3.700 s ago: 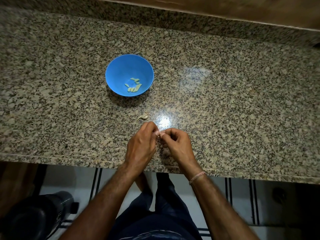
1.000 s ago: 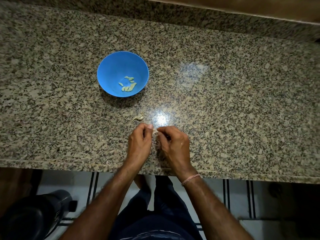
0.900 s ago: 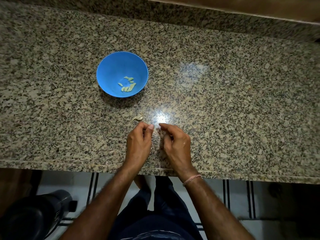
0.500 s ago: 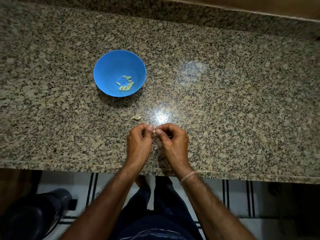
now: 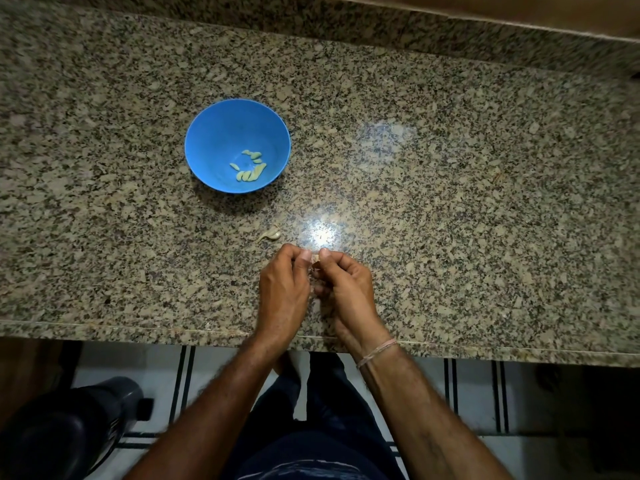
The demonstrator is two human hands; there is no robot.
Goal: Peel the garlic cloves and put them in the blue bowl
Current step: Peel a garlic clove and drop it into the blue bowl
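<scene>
The blue bowl (image 5: 207, 133) stands on the granite counter, left of centre, with several peeled pale cloves (image 5: 249, 168) at its bottom. Just in front of the counter's near edge my left hand (image 5: 282, 289) and my right hand (image 5: 346, 289) meet. Their fingertips pinch one small garlic clove (image 5: 314, 258) between them; most of it is hidden by the fingers. An unpeeled clove (image 5: 271, 234) lies loose on the counter, a little beyond my left hand.
The speckled granite counter (image 5: 450, 202) runs across the whole view, with a raised back ledge (image 5: 415, 32) at the far side. A bright light reflection sits just beyond my hands. Below the near edge are tiled floor and a dark object (image 5: 69, 427) at bottom left.
My hands parted slightly about a second ago, then closed together again on the clove. The view drifted a little, so the bowl sits further left in the frame.
</scene>
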